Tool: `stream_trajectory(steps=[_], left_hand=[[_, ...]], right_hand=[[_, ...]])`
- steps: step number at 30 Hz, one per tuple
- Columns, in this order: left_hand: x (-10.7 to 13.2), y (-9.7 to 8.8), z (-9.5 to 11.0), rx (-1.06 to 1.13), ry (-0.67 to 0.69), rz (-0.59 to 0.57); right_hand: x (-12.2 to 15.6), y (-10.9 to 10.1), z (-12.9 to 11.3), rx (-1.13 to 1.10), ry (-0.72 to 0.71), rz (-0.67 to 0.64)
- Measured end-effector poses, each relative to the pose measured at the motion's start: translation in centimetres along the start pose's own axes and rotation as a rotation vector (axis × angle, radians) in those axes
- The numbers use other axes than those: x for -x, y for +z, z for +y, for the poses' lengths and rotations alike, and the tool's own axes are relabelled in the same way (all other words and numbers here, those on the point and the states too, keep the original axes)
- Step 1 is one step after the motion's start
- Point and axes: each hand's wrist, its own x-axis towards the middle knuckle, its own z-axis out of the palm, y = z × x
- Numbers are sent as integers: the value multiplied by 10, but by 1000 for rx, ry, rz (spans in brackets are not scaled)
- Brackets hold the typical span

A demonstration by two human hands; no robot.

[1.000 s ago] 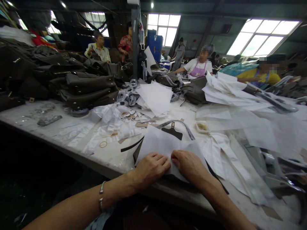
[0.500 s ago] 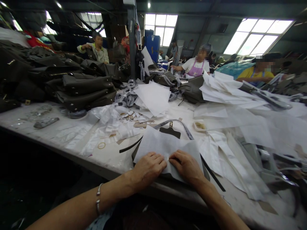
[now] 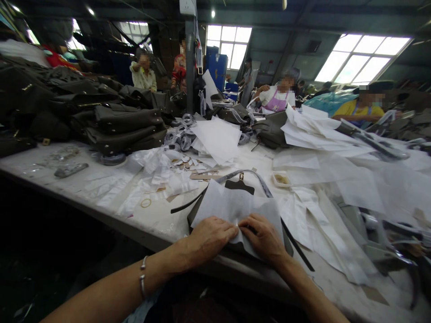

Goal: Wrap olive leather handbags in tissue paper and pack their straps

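A white paper sheet (image 3: 215,202) lies over a dark handbag (image 3: 288,246) at the table's front edge, right before me. My left hand (image 3: 213,236) presses on the sheet's near part, its fingers closed together. Close beside it, the bent fingers of my right hand (image 3: 263,236) pinch the paper, which creases between the two hands. Beyond the sheet, the bag's dark closure tab (image 3: 239,186) with a metal clasp sticks out under a handle (image 3: 258,178) wrapped in clear film. Dark straps reach out at both sides. The sheet hides most of the bag.
Dark bags (image 3: 128,128) are piled at the left. White sheets (image 3: 217,139) are stacked mid-table, with more paper (image 3: 316,130) at the right. A small tray (image 3: 281,179) stands behind the handle, and white strips (image 3: 332,233) lie to the right. Several people work across the table.
The fingertips of both hands have come nearer each other, and the paper between them is more creased. The whole view has shifted slightly. In the background, co-workers' arms have moved.
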Motion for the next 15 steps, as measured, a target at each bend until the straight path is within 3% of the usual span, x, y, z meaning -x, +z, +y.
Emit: stream_trajectory(steps=[4, 10, 15], left_hand=[[3, 5, 0, 9, -1, 16], [3, 8, 2, -27, -30, 4], [2, 8, 3, -61, -41, -1]], right_hand=[[2, 4, 6, -43, -71, -15], [-2, -2, 6, 123, -197, -164], [3, 1, 6, 57, -139, -61]])
